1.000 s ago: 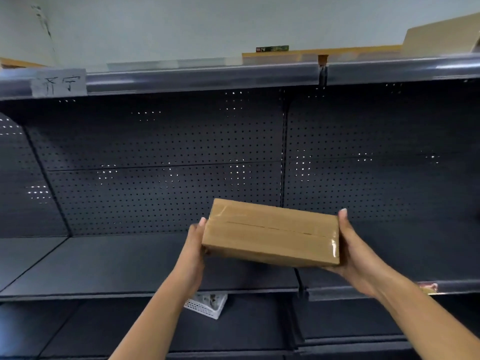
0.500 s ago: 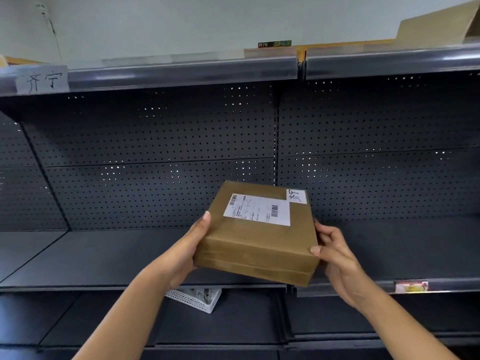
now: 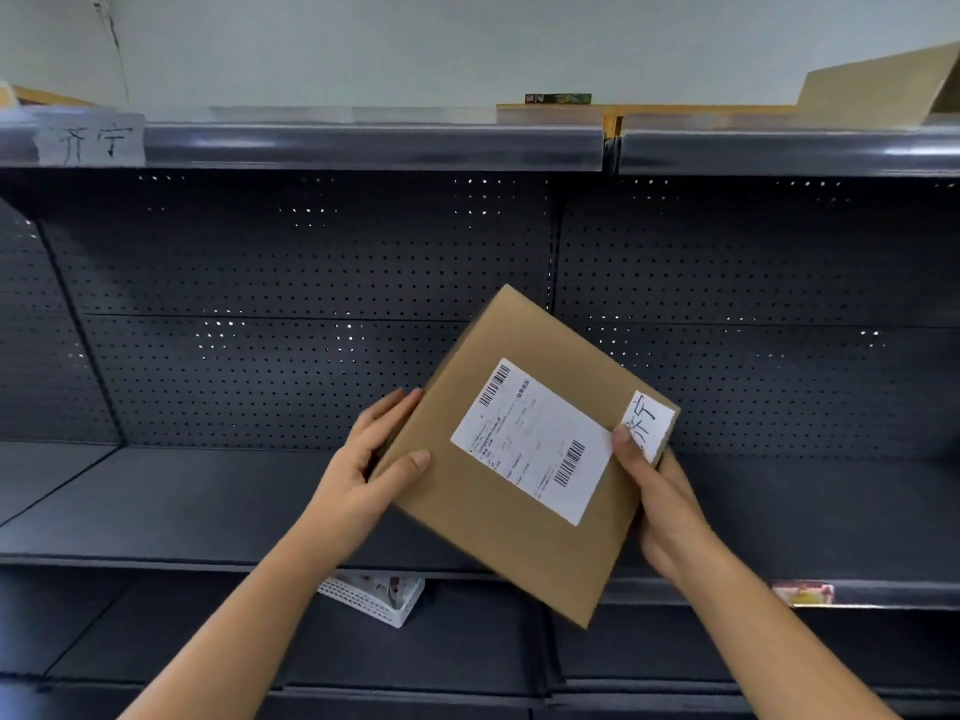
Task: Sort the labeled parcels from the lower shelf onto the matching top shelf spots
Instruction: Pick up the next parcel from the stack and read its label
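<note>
While your two forearms reach up from the bottom edge, your left hand [image 3: 370,472] grips the box [image 3: 524,449] at its nine o'clock edge, thumb pressed flat on the top face and fingers wrapped over the side. Your right hand [image 3: 662,504] clamps the three o'clock corner, thumb tip on the face just beside the small tag [image 3: 648,422] with its handwritten characters. The box is flat, square, plain brown cardboard, turned so one corner points to twelve o'clock, held in the air in front of the middle shelf [image 3: 182,506] and touching nothing else. A white shipping label [image 3: 532,441] with two barcodes covers much of its face; the print is too small to read.

Below, at six o'clock, a white mesh basket [image 3: 376,597] sits on the lower shelf, partly hidden by the middle shelf's front lip. A worn sticker [image 3: 802,593] clings to that lip at four o'clock. Behind the box stands dark perforated metal backing [image 3: 260,304], light glinting through some holes.

Farther up, the top shelf's glossy grey rail [image 3: 363,145] carries a paper sign [image 3: 91,140] at ten o'clock with similar characters. At two o'clock a tan carton [image 3: 878,88] rests on top.
</note>
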The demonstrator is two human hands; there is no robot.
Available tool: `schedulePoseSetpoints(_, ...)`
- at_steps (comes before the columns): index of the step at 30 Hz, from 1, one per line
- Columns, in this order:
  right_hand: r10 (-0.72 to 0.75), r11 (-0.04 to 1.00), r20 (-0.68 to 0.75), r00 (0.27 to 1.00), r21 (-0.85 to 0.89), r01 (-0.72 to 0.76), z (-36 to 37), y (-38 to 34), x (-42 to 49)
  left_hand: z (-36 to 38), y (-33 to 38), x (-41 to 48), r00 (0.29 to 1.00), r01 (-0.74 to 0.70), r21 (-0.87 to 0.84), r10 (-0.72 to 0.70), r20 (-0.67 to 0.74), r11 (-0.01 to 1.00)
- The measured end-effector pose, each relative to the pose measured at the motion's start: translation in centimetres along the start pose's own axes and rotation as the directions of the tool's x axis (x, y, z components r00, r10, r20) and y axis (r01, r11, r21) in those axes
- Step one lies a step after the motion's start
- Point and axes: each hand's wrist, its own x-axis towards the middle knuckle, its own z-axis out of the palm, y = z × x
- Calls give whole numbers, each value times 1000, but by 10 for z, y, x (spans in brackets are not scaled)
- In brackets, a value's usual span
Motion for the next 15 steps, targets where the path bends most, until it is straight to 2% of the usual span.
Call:
schedulePoseSetpoints(4,-23,999,-60,998,37,26,15,4,-2,15,-16,-7,978,97,-82,-110,-175,992)
schedulePoseSetpoints(10,-49,999,-106,993,9,51,22,-1,-2,34,-35,-24,929,246,-232,-297,-219,941)
schedulePoseSetpoints(15,-103,991,-87,991,-94,95,30,-21,3,52,-29,-38,894,272,-315,-360,-266,909)
